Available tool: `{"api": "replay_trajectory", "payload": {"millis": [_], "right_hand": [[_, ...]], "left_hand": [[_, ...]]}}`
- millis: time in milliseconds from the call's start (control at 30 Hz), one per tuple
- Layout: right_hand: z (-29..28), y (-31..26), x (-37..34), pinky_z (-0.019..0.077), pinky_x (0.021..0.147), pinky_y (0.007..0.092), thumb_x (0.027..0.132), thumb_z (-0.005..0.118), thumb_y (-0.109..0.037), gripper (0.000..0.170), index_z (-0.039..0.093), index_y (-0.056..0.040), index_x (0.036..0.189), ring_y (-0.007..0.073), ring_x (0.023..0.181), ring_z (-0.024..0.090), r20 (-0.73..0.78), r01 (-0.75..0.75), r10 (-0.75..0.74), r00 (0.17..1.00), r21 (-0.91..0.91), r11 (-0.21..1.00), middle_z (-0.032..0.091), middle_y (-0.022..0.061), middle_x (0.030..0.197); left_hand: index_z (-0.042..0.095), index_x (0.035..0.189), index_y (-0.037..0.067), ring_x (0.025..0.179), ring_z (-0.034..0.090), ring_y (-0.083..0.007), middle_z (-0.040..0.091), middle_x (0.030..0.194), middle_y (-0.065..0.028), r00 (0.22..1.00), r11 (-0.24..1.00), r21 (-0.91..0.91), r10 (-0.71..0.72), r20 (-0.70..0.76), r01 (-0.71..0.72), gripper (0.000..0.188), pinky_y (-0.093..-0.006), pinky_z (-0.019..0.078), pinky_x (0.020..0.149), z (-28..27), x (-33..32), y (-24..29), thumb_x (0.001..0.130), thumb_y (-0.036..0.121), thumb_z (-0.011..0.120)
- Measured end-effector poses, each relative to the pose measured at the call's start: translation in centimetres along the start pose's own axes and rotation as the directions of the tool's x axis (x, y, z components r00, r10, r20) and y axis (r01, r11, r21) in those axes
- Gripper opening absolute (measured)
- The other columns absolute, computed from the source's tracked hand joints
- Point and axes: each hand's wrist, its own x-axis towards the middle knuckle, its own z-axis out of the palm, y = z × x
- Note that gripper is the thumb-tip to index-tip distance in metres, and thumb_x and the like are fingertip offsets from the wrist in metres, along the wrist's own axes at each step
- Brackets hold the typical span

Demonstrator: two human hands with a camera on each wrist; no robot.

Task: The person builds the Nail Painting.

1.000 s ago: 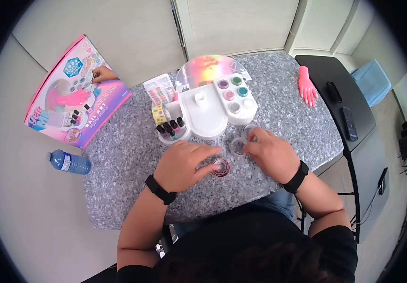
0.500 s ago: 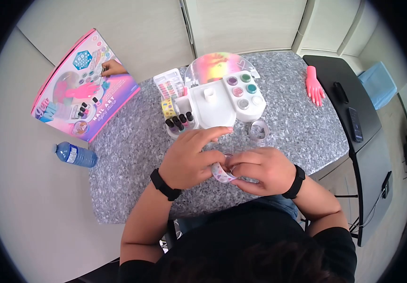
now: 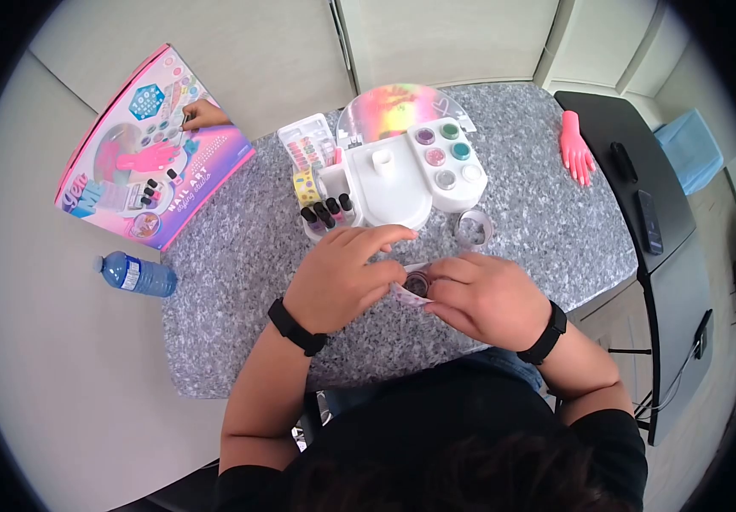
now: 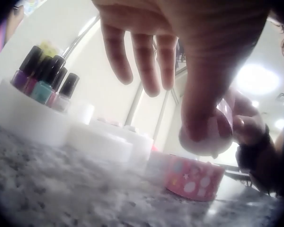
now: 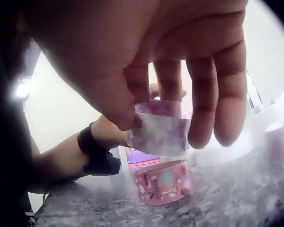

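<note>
A pale patterned tape roll (image 5: pixel 158 135) hangs between both hands, above a pink printed tape roll (image 5: pixel 165 184) standing on the speckled table. My right hand (image 3: pixel 496 294) pinches the pale roll with thumb and fingertips, the outer fingers straighter. On its left side my left hand (image 3: pixel 347 277) grips the roll's edge at the thumb; the other fingers stretch out, as the left wrist view shows. Part of the pale roll is hidden by fingers. To the right, another clear-looking tape roll (image 3: pixel 475 229) lies beyond the right hand.
Behind the hands stands a white nail-art station (image 3: pixel 385 200) with glitter pots (image 3: pixel 434 157), nail polish bottles (image 3: pixel 327 213) and a yellow tape roll (image 3: pixel 306 186). A pink model hand (image 3: pixel 576 149) lies at right. The product box (image 3: pixel 155 154) and water bottle (image 3: pixel 138 275) are at left.
My right hand has come left from the clear rolls, bringing a pale tape roll to my left hand over the pink roll. Lately both hands have shifted slightly away from the body.
</note>
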Motion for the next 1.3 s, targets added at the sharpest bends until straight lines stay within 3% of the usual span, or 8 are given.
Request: {"api": "replay_trajectory", "payload": {"millis": [167, 267, 433, 633, 800, 1100, 1167, 1300], "right_hand": [[-1.0, -0.3, 0.0, 0.0586, 0.081, 0.0440, 0.100, 0.076, -0.027, 0.016, 0.072, -0.0126, 0.104, 0.0290, 0.094, 0.070, 0.060, -0.079, 0.083, 0.995, -0.069, 0.994, 0.069, 0.0045, 0.102], [-0.7, 0.3, -0.1, 0.0578, 0.077, 0.0431, 0.097, 0.080, -0.025, 0.016, 0.073, -0.0117, 0.102, 0.0310, 0.089, 0.069, 0.045, -0.024, 0.024, 0.999, -0.004, 1.000, 0.068, 0.0064, 0.099], [-0.2, 0.3, -0.6, 0.0587, 0.085, 0.0453, 0.099, 0.077, -0.024, 0.016, 0.072, -0.0098, 0.105, 0.0315, 0.100, 0.069, 0.102, -0.079, 0.073, 0.992, 0.047, 0.996, 0.067, 0.0081, 0.106], [0.7, 0.5, -1.1, 0.0585, 0.089, 0.0467, 0.097, 0.079, -0.022, 0.016, 0.073, -0.0088, 0.105, 0.0334, 0.104, 0.068, 0.161, -0.116, 0.101, 0.982, 0.088, 0.989, 0.065, 0.0095, 0.111], [1.2, 0.5, -0.9, 0.0582, 0.091, 0.0470, 0.096, 0.080, -0.021, 0.017, 0.073, -0.0083, 0.104, 0.0344, 0.105, 0.068, 0.141, -0.141, 0.127, 0.982, 0.095, 0.985, 0.065, 0.0108, 0.112], [0.4, 1.1, -0.8, 0.0597, 0.090, 0.0488, 0.093, 0.082, -0.019, 0.032, 0.069, -0.0106, 0.121, 0.0354, 0.107, 0.071, 0.048, -0.113, 0.108, 0.993, 0.139, 0.984, 0.066, 0.0101, 0.121], [-0.5, 1.3, -0.8, 0.0608, 0.087, 0.0485, 0.092, 0.083, -0.018, 0.034, 0.069, -0.0112, 0.123, 0.0353, 0.106, 0.072, -0.057, -0.263, 0.262, 0.963, -0.020, 0.965, 0.067, 0.0100, 0.125], [-0.3, 3.9, -2.3, 0.0612, 0.084, 0.0477, 0.093, 0.081, -0.015, 0.031, 0.068, -0.0108, 0.121, 0.0353, 0.104, 0.073, -0.072, -0.428, 0.422, 0.904, -0.185, 0.885, 0.068, 0.0110, 0.123]], "left_hand": [[0.075, 0.088, 0.017, 0.108, 0.071, -0.0228, 0.072, 0.139, 0.0004, 1.000, 1.000, 0.003, -0.005, -0.001, 0.005, 0.017, -0.0417, 0.0540, 0.092, 0.1, -0.2, -0.5, 0.077, 0.007, 0.082], [0.075, 0.088, 0.018, 0.108, 0.071, -0.0230, 0.072, 0.138, 0.0006, 1.000, 1.000, -0.005, -0.016, -0.017, 0.016, 0.017, -0.0417, 0.0542, 0.092, 0.0, -0.3, -0.6, 0.077, 0.007, 0.082], [0.076, 0.090, 0.017, 0.119, 0.071, -0.0259, 0.071, 0.145, -0.0002, 0.987, 0.996, -0.055, -0.058, 0.149, 0.067, 0.024, -0.0443, 0.0526, 0.101, -0.5, -0.3, -0.6, 0.075, 0.027, 0.091], [0.083, 0.093, 0.019, 0.123, 0.070, -0.0270, 0.073, 0.147, -0.0006, 0.983, 0.994, -0.096, -0.025, 0.180, 0.043, 0.032, -0.0449, 0.0506, 0.106, -0.1, -0.9, -1.4, 0.073, 0.041, 0.095], [0.084, 0.094, 0.017, 0.117, 0.072, -0.0263, 0.076, 0.142, -0.0007, 0.987, 0.996, -0.066, -0.044, 0.156, 0.055, 0.029, -0.0443, 0.0521, 0.102, 0.3, -0.9, -1.5, 0.078, 0.040, 0.094], [0.080, 0.101, 0.016, 0.109, 0.073, -0.0251, 0.078, 0.128, 0.0008, 0.986, 0.991, -0.077, -0.099, 0.133, 0.110, 0.024, -0.0428, 0.0540, 0.097, 0.8, -0.8, -1.7, 0.090, 0.036, 0.087], [0.080, 0.102, 0.016, 0.108, 0.073, -0.0250, 0.078, 0.127, 0.0009, 0.986, 0.991, -0.077, -0.101, 0.130, 0.111, 0.024, -0.0427, 0.0542, 0.096, 0.9, -0.7, -1.6, 0.091, 0.035, 0.087], [0.078, 0.104, 0.014, 0.104, 0.073, -0.0264, 0.079, 0.128, -0.0008, 0.993, 0.995, -0.047, -0.085, 0.083, 0.090, 0.028, -0.0409, 0.0547, 0.090, 1.1, -0.6, -1.1, 0.088, 0.033, 0.089]]}}
